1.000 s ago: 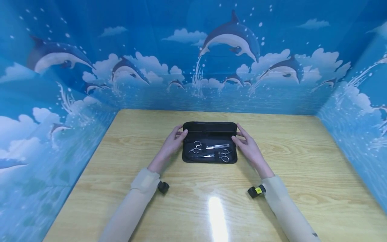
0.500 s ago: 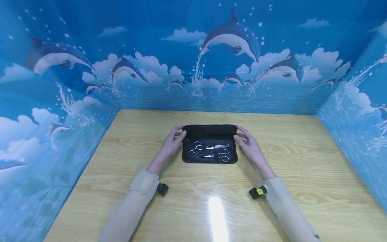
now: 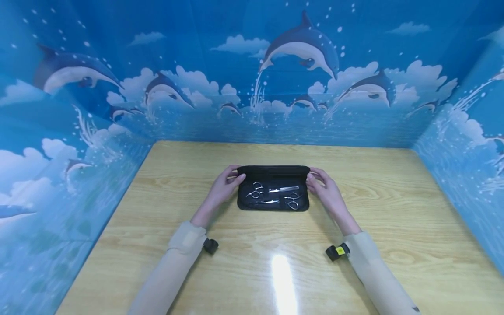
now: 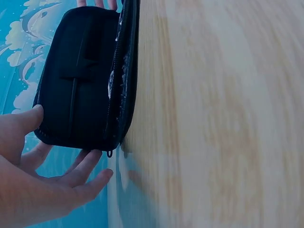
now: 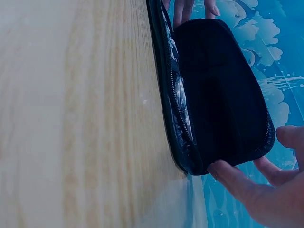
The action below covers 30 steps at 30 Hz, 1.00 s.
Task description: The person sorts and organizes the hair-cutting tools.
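Observation:
A black zip-up scissors case (image 3: 242, 203) lies on the table, its lid (image 3: 273, 171) raised and leaning over the base. Inside are two pairs of silver scissors under a shiny cover; the upper pair (image 3: 284, 189) has its handles to the left, the lower pair (image 3: 292, 204) to the right. My left hand (image 3: 222, 187) holds the lid's left end, thumb (image 4: 33, 116) at its outer corner and fingers below. At the right end, my right hand (image 3: 326, 189) holds the lid between thumb and fingers (image 5: 232, 178). The lid's dark inside faces both wrist cameras.
The wood-grain table (image 3: 189, 280) stretches around the case on all sides. A blue dolphin-print backdrop (image 3: 220, 122) rises along its back and both sides. A small zip pull (image 4: 109, 153) hangs at the case's left end.
The lid has tilted forward and down over the base, both hands moving with it. The base and the scissors have stayed in place.

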Each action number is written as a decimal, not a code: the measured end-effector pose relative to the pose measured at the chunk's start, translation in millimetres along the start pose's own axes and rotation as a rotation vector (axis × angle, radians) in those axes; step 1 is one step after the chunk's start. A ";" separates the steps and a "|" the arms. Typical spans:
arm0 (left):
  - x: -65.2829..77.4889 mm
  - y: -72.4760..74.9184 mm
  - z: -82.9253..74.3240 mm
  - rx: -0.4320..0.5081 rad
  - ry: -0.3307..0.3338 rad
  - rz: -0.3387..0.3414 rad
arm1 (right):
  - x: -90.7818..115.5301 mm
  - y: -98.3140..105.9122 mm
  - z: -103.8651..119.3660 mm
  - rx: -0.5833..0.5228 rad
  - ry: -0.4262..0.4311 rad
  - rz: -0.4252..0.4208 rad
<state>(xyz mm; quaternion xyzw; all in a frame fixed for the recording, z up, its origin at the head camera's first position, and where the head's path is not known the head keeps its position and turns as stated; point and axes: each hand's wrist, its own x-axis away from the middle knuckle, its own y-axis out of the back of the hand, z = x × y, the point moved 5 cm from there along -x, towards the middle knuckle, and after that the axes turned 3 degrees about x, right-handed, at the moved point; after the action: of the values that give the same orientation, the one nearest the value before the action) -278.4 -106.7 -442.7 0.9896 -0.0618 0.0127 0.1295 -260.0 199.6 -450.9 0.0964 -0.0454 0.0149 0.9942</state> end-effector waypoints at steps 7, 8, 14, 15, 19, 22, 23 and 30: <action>1.9 3.5 -0.5 -0.064 -0.037 0.010 | 2.2 0.4 1.3 0.009 -0.020 0.014; 1.7 4.0 -0.2 -0.071 -0.044 0.013 | 2.9 0.5 1.6 0.014 -0.018 0.017; 1.7 5.6 0.7 -0.108 -0.078 0.040 | 6.8 2.1 1.8 0.044 -0.003 0.025; 2.0 5.7 0.7 -0.112 -0.084 0.046 | 7.3 2.5 1.7 0.046 0.002 0.025; 3.1 6.3 1.7 -0.099 -0.096 0.063 | 8.8 3.4 1.3 0.030 0.009 0.023; 3.9 6.7 3.1 -0.096 -0.095 0.076 | 9.6 4.3 0.3 0.025 0.007 0.026; 4.1 6.9 3.8 -0.101 -0.093 0.079 | 9.8 4.6 -0.2 0.025 0.006 0.028; 7.7 7.8 5.6 -0.135 -0.100 0.101 | 14.9 5.6 -1.2 0.070 -0.005 0.048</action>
<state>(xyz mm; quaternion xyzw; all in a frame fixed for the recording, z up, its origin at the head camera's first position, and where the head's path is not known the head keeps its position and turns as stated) -271.7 -116.5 -445.8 0.9736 -0.1188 -0.0346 0.1916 -245.2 205.6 -449.6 0.1301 -0.0496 0.0403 0.9894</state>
